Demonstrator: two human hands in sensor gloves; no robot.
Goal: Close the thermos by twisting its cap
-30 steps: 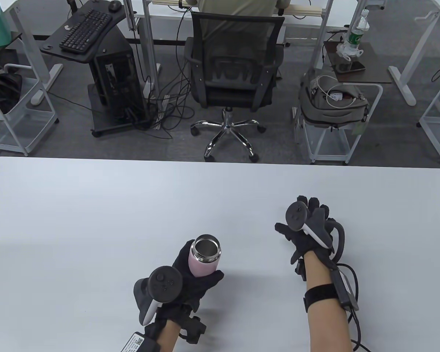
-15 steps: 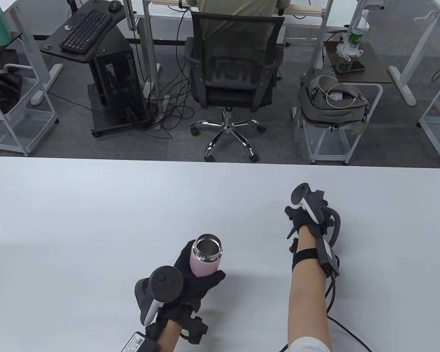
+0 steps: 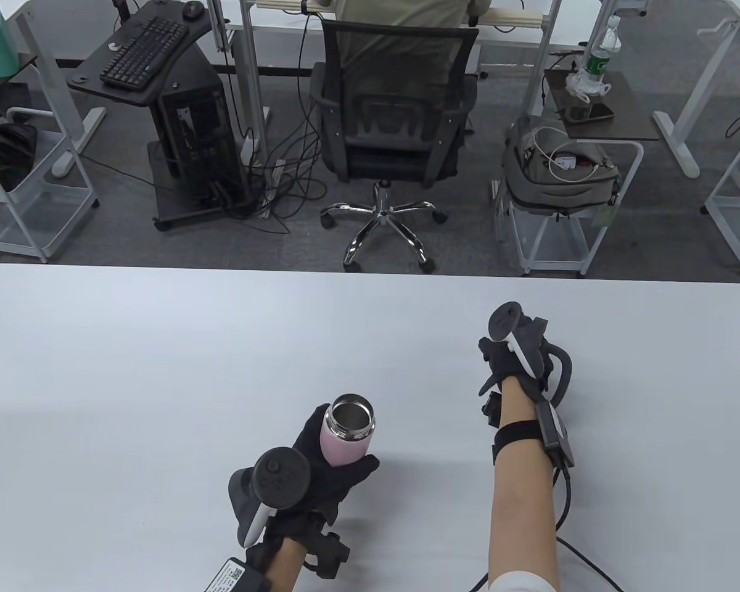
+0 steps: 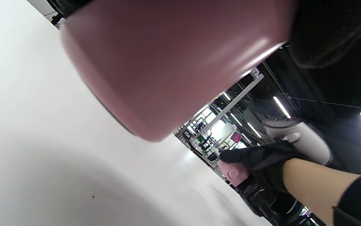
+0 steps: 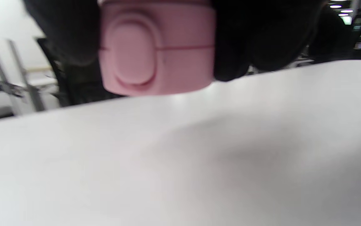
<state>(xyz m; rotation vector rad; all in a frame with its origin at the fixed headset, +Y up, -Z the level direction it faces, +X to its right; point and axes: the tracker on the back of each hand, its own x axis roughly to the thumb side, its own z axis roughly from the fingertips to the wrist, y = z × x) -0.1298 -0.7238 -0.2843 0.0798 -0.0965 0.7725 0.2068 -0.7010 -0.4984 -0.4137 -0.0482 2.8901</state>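
Table view: my left hand (image 3: 330, 472) is gripping the pink thermos (image 3: 347, 430), steel mouth uncapped, near the table (image 3: 160, 370) front edge; my right hand (image 3: 512, 364) is pinching the pink cap (image 5: 156, 47), well apart.

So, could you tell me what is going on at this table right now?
A person in sensor gloves is closing a pink thermos. The left hand grips its body; it is tilted and its steel mouth is open, with no cap on it. The right hand, off to the right over the white table, holds the pink cap in its fingers. The cap and thermos are apart, so fitting and twisting have not yet begun.
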